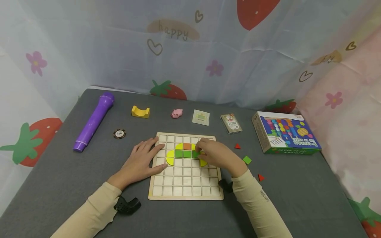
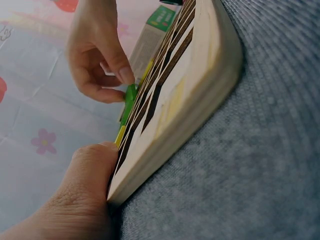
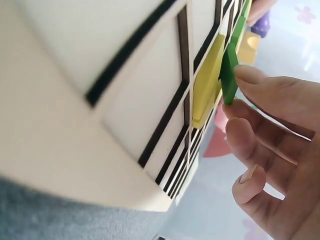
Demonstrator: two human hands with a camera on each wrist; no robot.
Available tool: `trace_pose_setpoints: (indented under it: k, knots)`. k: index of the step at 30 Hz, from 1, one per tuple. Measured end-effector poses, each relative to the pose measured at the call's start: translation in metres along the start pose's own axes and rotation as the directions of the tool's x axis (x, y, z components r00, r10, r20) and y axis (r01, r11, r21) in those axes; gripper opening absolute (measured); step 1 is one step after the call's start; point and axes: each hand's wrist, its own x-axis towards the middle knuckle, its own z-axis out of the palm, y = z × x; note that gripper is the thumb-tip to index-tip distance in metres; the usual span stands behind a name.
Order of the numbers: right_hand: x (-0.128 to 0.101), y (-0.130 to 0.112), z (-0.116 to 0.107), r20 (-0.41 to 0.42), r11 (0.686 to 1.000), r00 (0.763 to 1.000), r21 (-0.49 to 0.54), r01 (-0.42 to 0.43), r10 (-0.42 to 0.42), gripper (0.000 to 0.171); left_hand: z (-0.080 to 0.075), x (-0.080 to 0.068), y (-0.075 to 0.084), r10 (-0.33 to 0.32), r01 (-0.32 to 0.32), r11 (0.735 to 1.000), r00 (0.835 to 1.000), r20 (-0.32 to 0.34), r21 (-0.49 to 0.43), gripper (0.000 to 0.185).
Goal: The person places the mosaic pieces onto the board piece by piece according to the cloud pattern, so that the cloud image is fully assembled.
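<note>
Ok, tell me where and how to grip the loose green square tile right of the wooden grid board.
Pinch the green square tile by two opposite edges, probably from above with the right hand once free: it lies flat on the grey cloth, its straight edges uncovered.

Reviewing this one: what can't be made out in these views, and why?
- Head view: the green tile at the right hand's fingertips, partly covered by them.
- Head view: the card's fine detail, too small.
- Left wrist view: part of the box, hidden behind the board.
- Right wrist view: most of the microphone, blurred and partly hidden by the left hand.
</note>
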Motion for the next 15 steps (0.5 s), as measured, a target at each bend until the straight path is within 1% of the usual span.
trace_pose_setpoints:
  k: [7, 15]
  knots:
    - [0.0026, -0.0027, 0.0018, 0.012, 0.999, 1.000, -0.035, -0.015, 0.015, 0.019, 0.0028, -0.0001, -0.0016, 0.006, -0.006, 1.000, 1.000, -0.006, 0.007, 0.073]
    - [0.0082, -0.0080, 0.0039, 0.019, 0.999, 1.000, -0.045, 0.002, -0.001, 0.018, 0.0022, -0.0002, -0.0017, 0.002, -0.002, 1.000, 1.000, -0.008, 0.010, 0.074]
